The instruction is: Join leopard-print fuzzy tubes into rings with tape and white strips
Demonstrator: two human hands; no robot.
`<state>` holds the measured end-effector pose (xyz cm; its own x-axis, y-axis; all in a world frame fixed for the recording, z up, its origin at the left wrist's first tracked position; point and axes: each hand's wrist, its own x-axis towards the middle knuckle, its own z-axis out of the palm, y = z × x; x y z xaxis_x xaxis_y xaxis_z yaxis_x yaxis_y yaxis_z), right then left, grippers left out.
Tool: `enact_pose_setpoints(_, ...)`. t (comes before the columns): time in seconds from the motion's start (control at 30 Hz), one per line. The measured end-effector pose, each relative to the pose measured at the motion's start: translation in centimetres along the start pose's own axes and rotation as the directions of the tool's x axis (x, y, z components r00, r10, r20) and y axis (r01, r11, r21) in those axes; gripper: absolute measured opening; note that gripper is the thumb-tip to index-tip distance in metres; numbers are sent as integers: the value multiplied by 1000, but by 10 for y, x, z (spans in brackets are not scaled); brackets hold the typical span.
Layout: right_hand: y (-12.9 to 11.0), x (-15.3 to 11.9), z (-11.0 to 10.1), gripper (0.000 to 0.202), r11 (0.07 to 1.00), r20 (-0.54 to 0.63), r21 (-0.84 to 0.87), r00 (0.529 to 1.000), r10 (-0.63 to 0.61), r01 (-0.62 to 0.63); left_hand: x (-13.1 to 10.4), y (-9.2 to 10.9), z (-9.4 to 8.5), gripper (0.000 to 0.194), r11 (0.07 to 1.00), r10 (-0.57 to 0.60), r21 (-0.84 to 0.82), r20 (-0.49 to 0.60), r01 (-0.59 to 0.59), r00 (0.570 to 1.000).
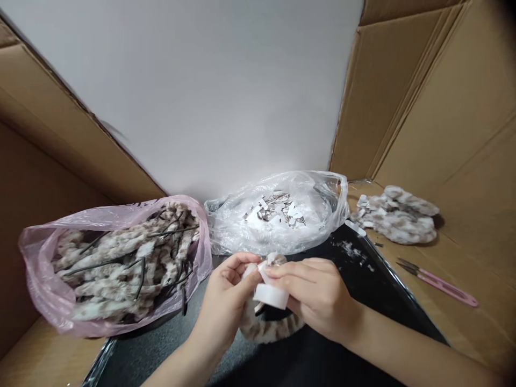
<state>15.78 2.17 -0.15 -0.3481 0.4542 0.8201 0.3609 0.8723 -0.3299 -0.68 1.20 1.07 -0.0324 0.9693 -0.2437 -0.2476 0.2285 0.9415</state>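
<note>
Low in the middle, my left hand (pixel 228 301) is closed, thumb and fingers pinching one end of a curved, furry beige-and-brown striped strip (pixel 272 332). My right hand (pixel 322 293) is closed too, its fingers pressed on a white paper tag (pixel 271 296) against the same end of the strip. One part of the tag stands up between the hands and a wider part hangs below the fingers. The strip's loop curves down beneath both hands. The fingertips hide how the tag meets the fur.
At left, a pink plastic bag (pixel 38 269) holds several furry strips with black bands. Behind my hands lies a clear bag (pixel 237 236) of white tags and thin brown pieces. On the right are furry pieces (pixel 403 217), pink-handled snips (pixel 447 285) and fluff scraps (pixel 355 255). Cardboard walls stand both sides.
</note>
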Motion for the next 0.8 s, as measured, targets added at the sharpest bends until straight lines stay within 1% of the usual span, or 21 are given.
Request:
enact_pose_setpoints(0.1, 1, 0, -1, 17, 988, 9, -132, 997, -80, 80, 1, 6, -3, 35, 992, -110, -60, 28, 111, 994)
enact_pose_setpoints(0.17, 1, 0, -2, 17, 976, 36, -182, 992, -119, 123, 3, 9, -5, 36, 987, -145, -67, 26, 146, 989)
enact_pose_setpoints(0.33, 3, -2, 1, 17, 951, 65, -241, 981, -184, 194, 7, 8, -7, 34, 988, -152, -33, -9, 151, 988)
enact_pose_setpoints(0.47, 4, -6, 8, 22, 906, 86, -326, 963, -256, 270, 9, 1, -5, 34, 981, -169, -102, -68, 162, 983)
enact_pose_setpoints(0.53, 5, -8, 11, 26, 891, 99, -356, 960, -264, 282, 9, -2, -4, 32, 981, -166, -112, -86, 156, 982)
enact_pose_setpoints(0.67, 9, -11, 14, 30, 902, 110, -343, 964, -240, 264, 10, -8, -3, 24, 990, -137, -46, -95, 133, 986)
enact_pose_setpoints(0.8, 13, -13, 17, 27, 920, 111, -321, 974, -199, 225, 12, -9, -4, 19, 993, -117, 10, -48, 118, 992)
